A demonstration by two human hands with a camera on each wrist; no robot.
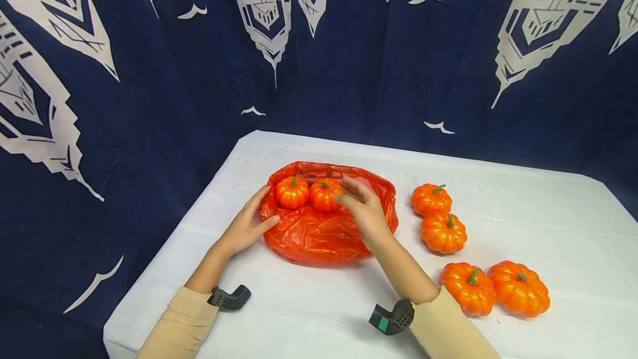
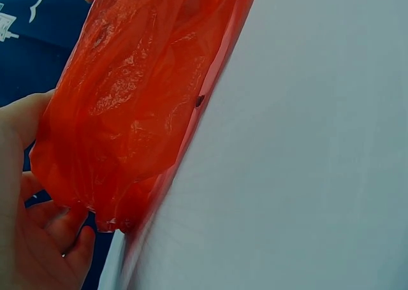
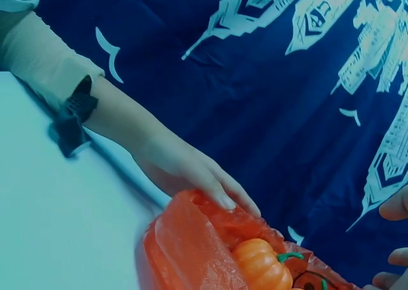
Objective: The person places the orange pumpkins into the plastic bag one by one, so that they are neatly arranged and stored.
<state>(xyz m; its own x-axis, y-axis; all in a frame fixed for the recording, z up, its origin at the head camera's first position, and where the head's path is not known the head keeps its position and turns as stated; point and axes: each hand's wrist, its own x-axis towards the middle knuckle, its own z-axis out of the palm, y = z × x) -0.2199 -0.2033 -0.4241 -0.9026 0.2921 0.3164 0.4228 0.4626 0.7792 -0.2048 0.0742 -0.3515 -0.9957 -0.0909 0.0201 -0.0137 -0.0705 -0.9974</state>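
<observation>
A red plastic bag (image 1: 319, 237) lies on the table with its mouth wide. Inside it, two small orange pumpkins with green stems sit side by side, a left pumpkin (image 1: 292, 193) and a right pumpkin (image 1: 325, 195). My left hand (image 1: 247, 226) holds the bag's left end, thumb over the near side and fingers round the far side. In the left wrist view these fingers curve close about the crumpled plastic (image 2: 127, 111). Over the bag's right half reaches my right hand (image 1: 366, 204), fingers apart and holding nothing, its thumb tip right by the right pumpkin.
Right of the bag, two more pumpkins (image 1: 443, 232) touch one behind the other. Nearer, another pair of pumpkins (image 1: 519, 289) stands beside the right sleeve (image 1: 451, 320). A white cloth covers the table (image 1: 299, 303). Behind hangs a dark blue curtain (image 1: 349, 87) with white building prints.
</observation>
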